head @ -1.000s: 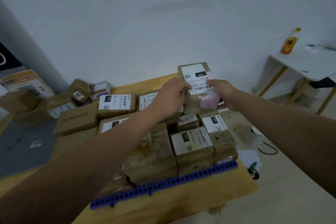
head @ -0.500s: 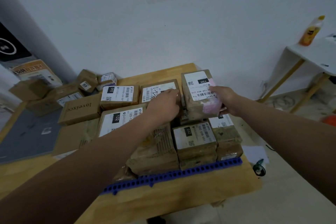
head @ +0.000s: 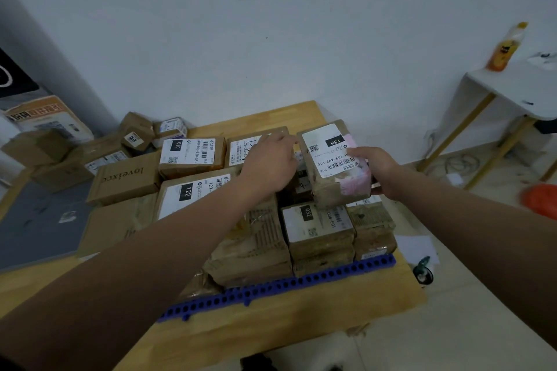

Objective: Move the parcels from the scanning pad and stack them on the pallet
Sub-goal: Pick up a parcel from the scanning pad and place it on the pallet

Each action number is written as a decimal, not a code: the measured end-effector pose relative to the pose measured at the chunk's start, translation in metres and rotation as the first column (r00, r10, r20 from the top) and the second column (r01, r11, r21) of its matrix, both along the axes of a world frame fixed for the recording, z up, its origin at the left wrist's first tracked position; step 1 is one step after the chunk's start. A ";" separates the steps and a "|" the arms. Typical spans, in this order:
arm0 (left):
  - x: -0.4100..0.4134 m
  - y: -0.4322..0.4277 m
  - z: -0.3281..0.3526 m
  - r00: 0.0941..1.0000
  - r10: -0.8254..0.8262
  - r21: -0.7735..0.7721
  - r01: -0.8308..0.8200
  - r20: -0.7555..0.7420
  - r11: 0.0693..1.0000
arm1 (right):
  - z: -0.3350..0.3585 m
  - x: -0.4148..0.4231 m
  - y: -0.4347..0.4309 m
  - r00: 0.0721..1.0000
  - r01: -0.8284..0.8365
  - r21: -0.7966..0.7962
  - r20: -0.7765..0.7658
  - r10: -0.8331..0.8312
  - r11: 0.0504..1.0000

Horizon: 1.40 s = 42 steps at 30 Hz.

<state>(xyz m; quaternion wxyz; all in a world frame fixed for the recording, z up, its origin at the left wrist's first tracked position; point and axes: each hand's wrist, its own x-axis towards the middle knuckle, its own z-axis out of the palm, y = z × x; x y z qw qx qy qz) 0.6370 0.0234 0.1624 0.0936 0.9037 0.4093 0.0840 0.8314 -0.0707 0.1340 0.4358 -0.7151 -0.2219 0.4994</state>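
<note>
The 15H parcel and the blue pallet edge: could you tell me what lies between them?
The 032 parcel, as the head view shows.

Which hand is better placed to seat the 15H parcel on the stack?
Right. The right hand holds the 15H parcel at its right edge, thumb on the label. The left hand hangs open to the parcel's left, above a neighbouring parcel, gripping nothing.

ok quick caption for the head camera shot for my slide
Right hand grips a labelled parcel on top of the stack on the blue pallet, left hand open beside it.
</note>
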 end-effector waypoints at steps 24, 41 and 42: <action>0.012 -0.001 0.045 0.775 -0.458 0.131 0.558 -0.435 0.820 | 0.036 0.032 -0.014 0.973 -0.229 0.164 0.080 0.218 0.959; 0.023 -0.031 0.031 0.741 -0.505 0.128 0.609 -0.443 0.782 | 0.022 0.043 -0.031 0.923 -0.374 0.027 -0.084 0.375 0.927; 0.018 -0.034 0.029 0.749 -0.493 0.131 0.598 -0.442 0.791 | 0.020 0.042 -0.027 0.922 -0.379 0.024 -0.078 0.380 0.925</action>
